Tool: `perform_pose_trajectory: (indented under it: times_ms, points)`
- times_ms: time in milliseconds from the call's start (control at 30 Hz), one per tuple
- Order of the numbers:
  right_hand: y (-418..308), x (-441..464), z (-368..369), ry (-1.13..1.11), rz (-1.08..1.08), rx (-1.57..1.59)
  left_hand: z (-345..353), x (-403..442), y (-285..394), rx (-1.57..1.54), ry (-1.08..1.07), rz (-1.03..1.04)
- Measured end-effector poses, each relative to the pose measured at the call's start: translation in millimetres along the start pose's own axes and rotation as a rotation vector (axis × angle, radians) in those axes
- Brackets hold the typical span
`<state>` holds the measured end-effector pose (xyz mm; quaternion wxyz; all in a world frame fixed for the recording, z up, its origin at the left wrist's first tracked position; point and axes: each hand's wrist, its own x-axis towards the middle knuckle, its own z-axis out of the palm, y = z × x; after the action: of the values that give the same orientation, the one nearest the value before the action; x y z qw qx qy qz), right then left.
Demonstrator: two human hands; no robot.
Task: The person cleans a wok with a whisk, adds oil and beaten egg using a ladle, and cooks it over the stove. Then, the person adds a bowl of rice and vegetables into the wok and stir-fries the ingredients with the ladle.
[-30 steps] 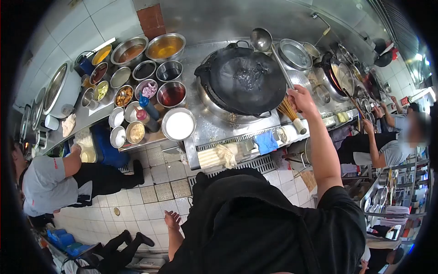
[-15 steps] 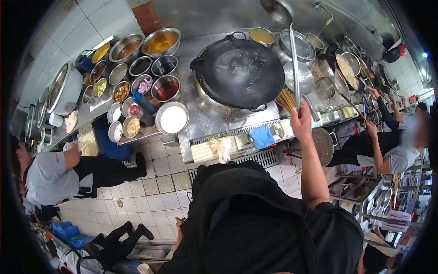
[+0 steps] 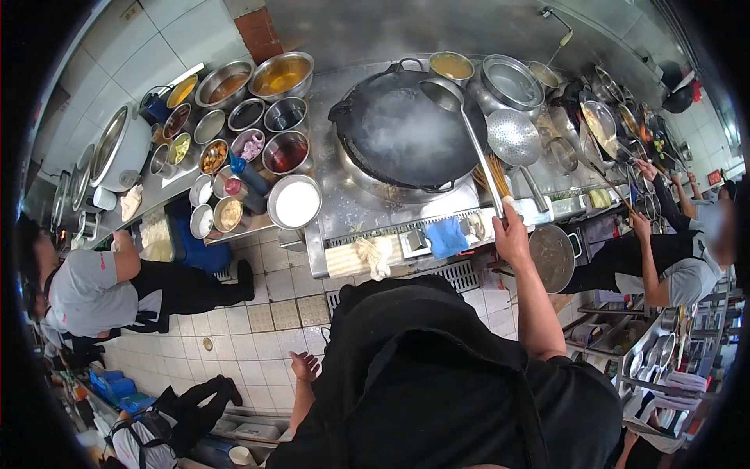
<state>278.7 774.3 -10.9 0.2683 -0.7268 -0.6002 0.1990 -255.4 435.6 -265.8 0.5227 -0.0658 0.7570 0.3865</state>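
Note:
My right hand (image 3: pixel 512 234) is wrapped round the lower end of a long metal ladle (image 3: pixel 475 142). The ladle's bowl hangs over the upper right part of a large black wok (image 3: pixel 367 152), which steams on the burner. Whether the bowl touches the wok or holds anything, I cannot tell. Beside the handle lie a bamboo brush (image 3: pixel 495 178) and a perforated skimmer (image 3: pixel 513 137). Low on the left, away from the stove, my left hand (image 3: pixel 304 365) is empty with its fingers apart.
Bowls of sauces and seasonings crowd the left counter, including a white-filled bowl (image 3: pixel 294 203). A blue cloth (image 3: pixel 448 237) and a pale towel (image 3: pixel 351 261) lie along the stove's front edge. A pot (image 3: pixel 551 258) stands right of my right hand. Co-workers are on both sides.
The ladle has come down from above the back of the stove to over the wok, and my right hand has dropped lower. More steam rises. My left hand has moved up into fuller view.

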Motion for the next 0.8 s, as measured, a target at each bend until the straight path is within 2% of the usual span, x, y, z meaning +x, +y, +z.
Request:
perform_pose_trajectory:
  times_ms: [67,133,167,267,333,367,467,533,567,600,667,733,767,800]
  points:
    - [1.8,-3.6,0.0,-0.003,0.035,0.036,-5.2,16.7,-19.0,-0.005,-0.004,-0.019]
    - [1.9,-7.6,0.2,-0.048,0.054,0.122,-29.4,82.9,-77.9,-0.053,-0.071,-0.003]
    - [10.9,-10.5,10.5,-0.01,0.05,0.162,-29.3,87.5,-83.2,-0.063,-0.108,-0.008]
    - [1.1,-19.1,7.2,0.015,0.018,0.194,-20.1,90.3,-99.8,-0.081,0.012,0.043]
    - [-4.9,-23.5,4.6,-0.066,0.138,0.311,-21.0,82.4,-93.6,-0.027,-0.041,0.018]
    - [-0.2,-25.1,15.7,0.022,0.055,0.296,-17.6,82.7,-92.8,-0.054,-0.051,0.015]
    - [4.8,-24.2,24.0,0.095,0.002,0.312,-17.4,88.8,-94.9,-0.062,-0.034,-0.006]
    - [-21.9,-20.7,2.6,-0.035,0.18,0.515,1.9,43.0,-63.5,0.022,0.043,-0.022]
    - [-3.7,-13.2,14.1,0.012,0.077,0.527,16.9,9.1,-39.6,0.045,0.067,-0.02]
    - [-9.1,-11.3,12.3,0.01,0.07,0.53,28.8,-19.5,-20.6,0.062,0.09,-0.021]
    - [-26.6,-10.5,-1.1,0.025,0.093,0.516,28.4,-17.2,-28.3,0.018,0.034,-0.011]
    - [-38.0,-5.2,-11.7,-0.039,0.125,0.703,40.6,-33.5,-22.3,-0.033,0.166,0.086]
    - [-54.0,-7.3,-23.0,-0.054,0.148,0.755,30.1,-21.9,-31.1,-0.023,0.057,0.003]
    - [-69.2,-8.3,-33.5,-0.067,0.168,0.809,23.4,-15.0,-43.2,-0.03,0.058,0.008]
